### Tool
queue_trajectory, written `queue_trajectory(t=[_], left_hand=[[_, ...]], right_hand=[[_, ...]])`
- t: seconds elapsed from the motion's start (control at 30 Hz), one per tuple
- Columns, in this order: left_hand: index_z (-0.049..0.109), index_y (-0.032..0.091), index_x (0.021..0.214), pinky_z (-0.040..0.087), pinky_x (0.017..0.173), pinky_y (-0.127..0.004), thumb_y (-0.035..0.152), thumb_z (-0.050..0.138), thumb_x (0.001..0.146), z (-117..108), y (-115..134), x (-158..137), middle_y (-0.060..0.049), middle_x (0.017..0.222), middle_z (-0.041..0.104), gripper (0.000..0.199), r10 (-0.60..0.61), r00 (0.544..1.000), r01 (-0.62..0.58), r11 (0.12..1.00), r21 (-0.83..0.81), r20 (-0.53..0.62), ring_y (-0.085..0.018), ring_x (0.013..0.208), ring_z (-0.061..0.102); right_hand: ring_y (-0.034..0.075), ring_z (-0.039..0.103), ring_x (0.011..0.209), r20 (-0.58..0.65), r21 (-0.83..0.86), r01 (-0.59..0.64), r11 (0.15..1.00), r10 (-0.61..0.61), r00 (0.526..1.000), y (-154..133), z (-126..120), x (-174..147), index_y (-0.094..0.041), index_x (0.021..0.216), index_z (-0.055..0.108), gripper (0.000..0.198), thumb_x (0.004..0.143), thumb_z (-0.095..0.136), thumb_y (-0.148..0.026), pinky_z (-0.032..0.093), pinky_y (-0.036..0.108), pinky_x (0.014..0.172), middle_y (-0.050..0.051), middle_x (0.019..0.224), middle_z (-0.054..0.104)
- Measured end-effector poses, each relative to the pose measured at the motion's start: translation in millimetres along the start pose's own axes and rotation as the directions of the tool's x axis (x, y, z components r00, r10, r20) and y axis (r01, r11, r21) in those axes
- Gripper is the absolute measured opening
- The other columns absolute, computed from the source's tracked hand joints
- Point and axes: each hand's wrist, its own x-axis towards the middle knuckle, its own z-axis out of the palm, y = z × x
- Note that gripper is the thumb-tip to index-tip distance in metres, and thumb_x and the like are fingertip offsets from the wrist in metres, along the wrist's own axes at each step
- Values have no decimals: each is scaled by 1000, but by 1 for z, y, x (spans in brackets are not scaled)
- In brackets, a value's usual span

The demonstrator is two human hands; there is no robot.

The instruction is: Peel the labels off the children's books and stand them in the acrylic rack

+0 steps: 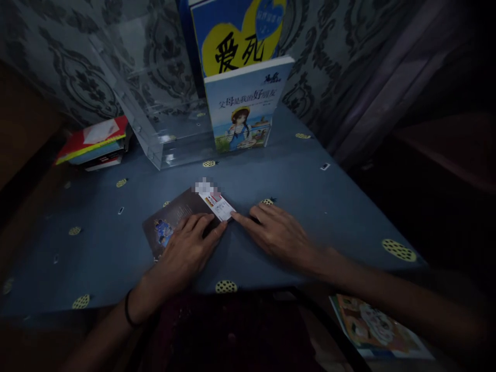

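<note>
A dark-covered book (176,217) lies on the blue tablecloth, with a white barcode label or panel (221,207) along its right end and small blue figures on the cover. My left hand (189,243) rests across its near part, fingers laid out on the cover and thumb reaching to the near right corner. With its index finger stretched out, my right hand (277,232) touches the book's right edge beside the label; its other fingers are bent, and nothing shows in them. The black band (129,310) circles my left wrist.
Behind the book stands a clear acrylic rack (155,150). Upright to its right are a light-blue book (248,111) and a taller blue and yellow book (232,36). Stacked books (96,142) lie at the back left. Another picture book (382,328) is below the table's front edge.
</note>
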Motion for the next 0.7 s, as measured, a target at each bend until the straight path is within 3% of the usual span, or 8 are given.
queue_trajectory(t=[0.3,0.43,0.57,0.7], left_hand=[[50,22,147,49,104,-47,15,50,100,3,3,-1,-14,138,61,48,-15,999,15,1000,6,31,-28,127,56],[55,26,142,51,101,-46,22,46,103,6,-11,-9,-12,138,62,40,1,1000,-2,996,-93,-7,-26,124,58],[64,24,133,53,97,-50,23,38,105,6,-51,-33,-14,136,64,38,-157,984,146,981,-125,-89,-28,123,61],[59,24,140,57,93,-46,33,37,106,4,-78,-59,-13,135,63,41,-323,942,307,939,-153,-88,-27,117,63]], right_hand=[[22,56,87,51,-26,-14,1000,15,999,-8,3,-1,-18,134,62,39,100,45,-11,44,34,76,8,91,66],[23,58,89,10,-47,8,999,-7,1000,-13,3,1,-14,129,64,38,97,45,-7,46,35,78,10,96,70],[24,61,90,-25,-46,19,999,-20,999,-20,4,2,-11,127,65,34,99,45,-12,48,39,83,11,101,73],[28,63,100,8,-26,-20,999,20,1000,-18,8,11,-11,131,63,36,103,46,-26,49,45,89,14,112,73]])
